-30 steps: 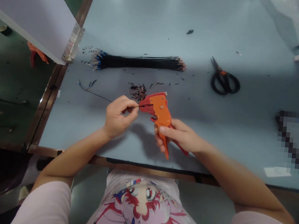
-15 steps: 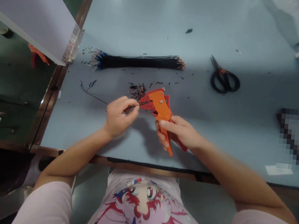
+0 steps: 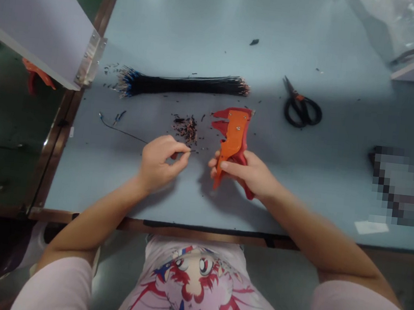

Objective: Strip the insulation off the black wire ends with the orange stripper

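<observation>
Stripper has swung away from the wire since the earlier frame. Orange wire stripper (image 3: 233, 138) now stands nose-up, wrapped in the right hand (image 3: 247, 171), just beside the left hand (image 3: 157, 164), which pinches a thin black wire (image 3: 128, 133) between thumb and fingers, tip clear of the tool. Wire bundle (image 3: 180, 85) and scrap pile (image 3: 186, 129) lie on the blue table (image 3: 205, 31). Step appears to be stripping wire ends; next move likely calls for laying this wire aside.
</observation>
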`<action>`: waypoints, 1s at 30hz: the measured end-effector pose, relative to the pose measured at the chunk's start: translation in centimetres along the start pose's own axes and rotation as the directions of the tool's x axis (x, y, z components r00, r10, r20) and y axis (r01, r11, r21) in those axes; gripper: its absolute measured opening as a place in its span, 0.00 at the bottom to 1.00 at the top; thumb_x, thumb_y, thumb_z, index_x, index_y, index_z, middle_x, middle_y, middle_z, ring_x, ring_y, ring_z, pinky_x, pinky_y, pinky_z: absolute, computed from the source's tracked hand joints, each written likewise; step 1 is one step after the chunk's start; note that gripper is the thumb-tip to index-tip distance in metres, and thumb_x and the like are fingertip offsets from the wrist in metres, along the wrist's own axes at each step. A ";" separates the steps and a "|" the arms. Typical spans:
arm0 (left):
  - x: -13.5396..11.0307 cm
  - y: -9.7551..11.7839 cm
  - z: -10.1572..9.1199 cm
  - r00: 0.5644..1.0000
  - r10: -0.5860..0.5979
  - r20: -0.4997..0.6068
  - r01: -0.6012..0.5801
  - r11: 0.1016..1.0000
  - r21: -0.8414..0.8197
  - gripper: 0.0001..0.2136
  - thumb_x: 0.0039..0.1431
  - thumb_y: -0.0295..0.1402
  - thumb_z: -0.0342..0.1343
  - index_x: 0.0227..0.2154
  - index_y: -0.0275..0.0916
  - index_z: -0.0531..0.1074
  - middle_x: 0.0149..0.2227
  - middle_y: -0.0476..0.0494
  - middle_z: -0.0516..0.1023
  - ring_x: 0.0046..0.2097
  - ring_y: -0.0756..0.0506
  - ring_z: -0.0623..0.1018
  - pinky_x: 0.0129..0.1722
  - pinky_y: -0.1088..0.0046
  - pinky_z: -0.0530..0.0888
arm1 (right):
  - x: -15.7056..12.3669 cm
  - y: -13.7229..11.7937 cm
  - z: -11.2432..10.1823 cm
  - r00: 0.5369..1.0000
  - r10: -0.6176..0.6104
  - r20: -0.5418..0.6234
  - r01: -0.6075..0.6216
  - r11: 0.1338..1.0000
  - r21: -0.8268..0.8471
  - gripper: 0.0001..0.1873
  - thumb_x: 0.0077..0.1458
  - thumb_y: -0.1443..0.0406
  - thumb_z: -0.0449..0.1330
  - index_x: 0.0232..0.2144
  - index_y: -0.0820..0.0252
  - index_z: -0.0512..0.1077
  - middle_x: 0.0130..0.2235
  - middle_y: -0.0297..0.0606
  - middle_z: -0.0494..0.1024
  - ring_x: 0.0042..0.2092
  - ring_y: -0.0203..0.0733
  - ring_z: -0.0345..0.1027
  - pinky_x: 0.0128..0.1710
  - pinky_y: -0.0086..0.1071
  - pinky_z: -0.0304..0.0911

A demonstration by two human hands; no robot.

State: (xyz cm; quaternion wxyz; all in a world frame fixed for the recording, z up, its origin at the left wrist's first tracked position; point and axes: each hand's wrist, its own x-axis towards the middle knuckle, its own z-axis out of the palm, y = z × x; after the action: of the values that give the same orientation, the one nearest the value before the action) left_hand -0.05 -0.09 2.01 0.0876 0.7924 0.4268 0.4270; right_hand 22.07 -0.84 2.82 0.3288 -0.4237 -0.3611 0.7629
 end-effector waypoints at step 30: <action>0.2 0.7 -1.8 0.939 0.340 0.043 -0.338 0.897 0.286 0.07 0.50 0.26 0.60 0.32 0.42 0.72 0.22 0.52 0.72 0.24 0.51 0.68 0.25 0.73 0.63 | -0.5 -1.3 -0.1 0.961 -0.256 -0.105 0.223 0.942 -0.250 0.13 0.47 0.67 0.64 0.33 0.61 0.64 0.30 0.35 0.72 0.28 0.36 0.68 0.31 0.34 0.67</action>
State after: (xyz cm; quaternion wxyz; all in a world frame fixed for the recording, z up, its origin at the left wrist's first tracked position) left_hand -0.91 -0.77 3.58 -0.1065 0.8570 0.3405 0.3718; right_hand 22.68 -0.54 4.07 0.3906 -0.4634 -0.4746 0.6383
